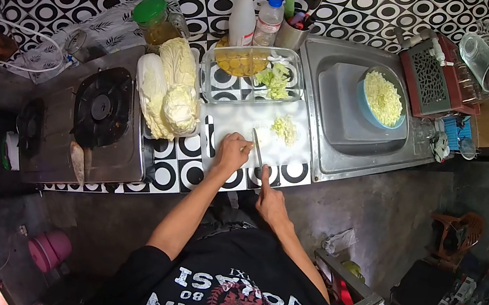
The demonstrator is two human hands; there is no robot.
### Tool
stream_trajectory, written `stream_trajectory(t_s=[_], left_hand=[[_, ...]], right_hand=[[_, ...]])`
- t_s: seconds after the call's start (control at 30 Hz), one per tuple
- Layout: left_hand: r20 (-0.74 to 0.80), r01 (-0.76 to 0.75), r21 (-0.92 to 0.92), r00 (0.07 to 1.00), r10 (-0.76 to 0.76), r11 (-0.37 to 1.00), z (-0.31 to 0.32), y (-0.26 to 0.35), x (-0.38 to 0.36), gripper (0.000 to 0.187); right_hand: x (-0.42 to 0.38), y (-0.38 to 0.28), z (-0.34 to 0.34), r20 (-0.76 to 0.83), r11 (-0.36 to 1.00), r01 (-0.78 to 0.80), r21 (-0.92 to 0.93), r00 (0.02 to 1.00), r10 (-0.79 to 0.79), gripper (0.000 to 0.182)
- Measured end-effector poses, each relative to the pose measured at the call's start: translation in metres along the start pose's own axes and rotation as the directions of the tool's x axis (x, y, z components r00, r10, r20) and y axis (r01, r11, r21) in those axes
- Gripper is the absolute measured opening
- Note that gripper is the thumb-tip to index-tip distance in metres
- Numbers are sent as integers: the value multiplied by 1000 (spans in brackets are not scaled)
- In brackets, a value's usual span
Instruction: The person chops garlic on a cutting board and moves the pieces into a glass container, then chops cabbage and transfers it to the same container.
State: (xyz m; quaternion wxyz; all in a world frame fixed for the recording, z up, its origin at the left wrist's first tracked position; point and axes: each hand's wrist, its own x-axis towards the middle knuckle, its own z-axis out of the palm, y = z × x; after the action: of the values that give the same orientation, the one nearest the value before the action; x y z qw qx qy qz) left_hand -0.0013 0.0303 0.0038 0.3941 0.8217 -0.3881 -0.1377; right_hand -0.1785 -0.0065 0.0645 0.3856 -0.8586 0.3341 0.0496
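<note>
On a whitish cutting board [234, 118], my left hand [234, 153] is closed, its bent fingertips pressed on a pale piece of cabbage that is hard to tell from the board. My right hand [271, 203] grips a kitchen knife [259, 146], index finger stretched along it. The blade points away from me, just right of my left fingertips. A small heap of chopped cabbage [285, 131] lies right of the blade. Behind the board, a clear glass dish [212, 76] holds some green leaf pieces [274, 81].
Whole napa cabbages [168, 88] sit in a tray at left, beside a gas stove [53, 133]. At right, a blue bowl [365, 108] of shredded cabbage stands in the sink [320, 68]. Bottles [242, 19] and a utensil cup [291, 36] stand behind.
</note>
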Motion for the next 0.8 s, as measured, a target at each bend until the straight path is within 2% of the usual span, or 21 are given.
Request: stream_trajectory(t_s=[0.17,0.2,0.33,0.37,0.43,0.53,0.63,0.8], left_hand=[[26,16,2,1000,-16,1000,-2,3,1,11],[35,19,-5,999,-19,1000,-2,2,2,11],[-11,21,-11,1000,-21,1000,0,1,2,10],[-13,61,-40,998,-62,997,1,1,2,9],[-20,109,-69,994,-111,992,-3,3,2,9],[3,137,-36,991,-137,990,-3,6,0,8],[-4,126,-55,992,-126,991,-2,7,2,8],[-29,-17,21,999,18,1000,-1,1,-1,10]], right_hand=[[17,18,22,-31,999,42,4,999,-42,81],[26,17,21,-23,998,37,-47,999,-38,83],[46,6,1,24,993,56,-107,998,-53,87],[43,3,-6,22,992,55,-110,998,-53,87],[36,-4,-18,87,998,35,-42,996,-32,89],[22,4,-11,89,998,-21,-61,996,26,90],[15,8,5,67,995,-32,-96,997,39,89],[38,18,18,-21,995,24,-99,999,-26,90]])
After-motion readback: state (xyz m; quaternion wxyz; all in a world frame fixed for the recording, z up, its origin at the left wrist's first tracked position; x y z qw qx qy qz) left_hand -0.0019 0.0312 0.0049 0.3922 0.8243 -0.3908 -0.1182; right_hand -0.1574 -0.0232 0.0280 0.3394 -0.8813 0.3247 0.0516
